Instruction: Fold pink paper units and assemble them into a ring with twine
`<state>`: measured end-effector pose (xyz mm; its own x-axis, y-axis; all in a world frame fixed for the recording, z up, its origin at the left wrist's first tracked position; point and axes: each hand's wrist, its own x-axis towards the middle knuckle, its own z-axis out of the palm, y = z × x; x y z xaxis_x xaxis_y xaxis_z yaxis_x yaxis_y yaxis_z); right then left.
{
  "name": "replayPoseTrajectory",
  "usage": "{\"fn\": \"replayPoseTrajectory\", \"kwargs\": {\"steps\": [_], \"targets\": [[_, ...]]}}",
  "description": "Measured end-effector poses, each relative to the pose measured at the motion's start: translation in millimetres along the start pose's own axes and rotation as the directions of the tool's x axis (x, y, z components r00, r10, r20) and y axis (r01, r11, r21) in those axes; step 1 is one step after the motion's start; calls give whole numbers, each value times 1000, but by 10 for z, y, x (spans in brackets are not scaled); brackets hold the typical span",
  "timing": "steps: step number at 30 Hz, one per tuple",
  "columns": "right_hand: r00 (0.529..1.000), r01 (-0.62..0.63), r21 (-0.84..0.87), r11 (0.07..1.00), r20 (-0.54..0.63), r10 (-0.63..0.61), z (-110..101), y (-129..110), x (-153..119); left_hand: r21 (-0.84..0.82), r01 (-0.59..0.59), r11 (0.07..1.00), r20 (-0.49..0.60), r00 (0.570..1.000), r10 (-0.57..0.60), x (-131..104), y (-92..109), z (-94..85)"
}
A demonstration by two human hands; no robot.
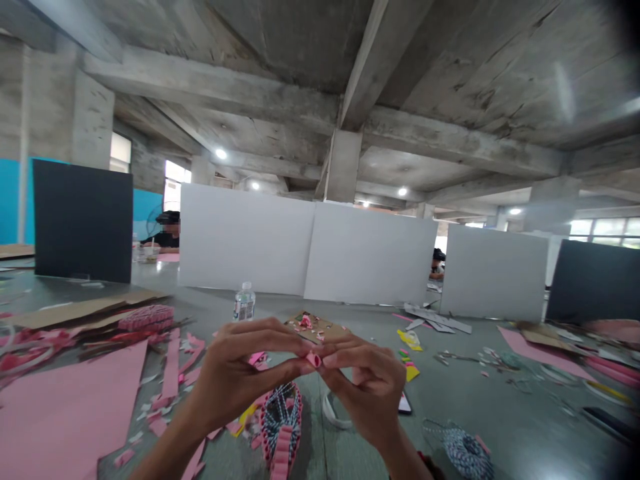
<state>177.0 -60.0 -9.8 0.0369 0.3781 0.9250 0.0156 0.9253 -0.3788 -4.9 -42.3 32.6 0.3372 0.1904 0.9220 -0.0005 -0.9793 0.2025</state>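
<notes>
A small rolled pink strip (313,359) is pinched between both hands above the table. My left hand (255,363) is closed on its left side, thumb and fingertips pressed to it. From the right, my right hand (363,373) grips the same roll with its thumb and index finger. Just below the hands lies an oval piece (281,427) edged with pink rolls and laced with blue-and-white cord. A white tape-like ring (336,410) sits to its right, partly hidden by my right hand.
Pink sheet (75,407) and scraps cover the left side. A plastic bottle (245,303) stands behind my left hand. Scissors (457,359) lie to the right, with a coil of patterned cord (467,453) nearer. White panels (370,253) rise behind; a person (167,230) sits beyond.
</notes>
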Motion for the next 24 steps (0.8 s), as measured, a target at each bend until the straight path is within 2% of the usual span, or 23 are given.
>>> {"fn": "replayPoseTrajectory", "kwargs": {"steps": [7,10,19,24], "targets": [[995,-36,51,998,-90,41,-6,81,-54,15,-13,1000,24,1000,13,-17,-10,18],[992,-76,57,995,-93,81,-2,78,-41,9,-17,1000,19,1000,16,-16,-22,17],[990,-101,49,994,99,96,-47,6,50,17,15,1000,16,1000,-16,-8,-13,0],[961,-219,139,966,199,189,-83,40,87,92,-26,995,21,999,24,-7,1,13]]}}
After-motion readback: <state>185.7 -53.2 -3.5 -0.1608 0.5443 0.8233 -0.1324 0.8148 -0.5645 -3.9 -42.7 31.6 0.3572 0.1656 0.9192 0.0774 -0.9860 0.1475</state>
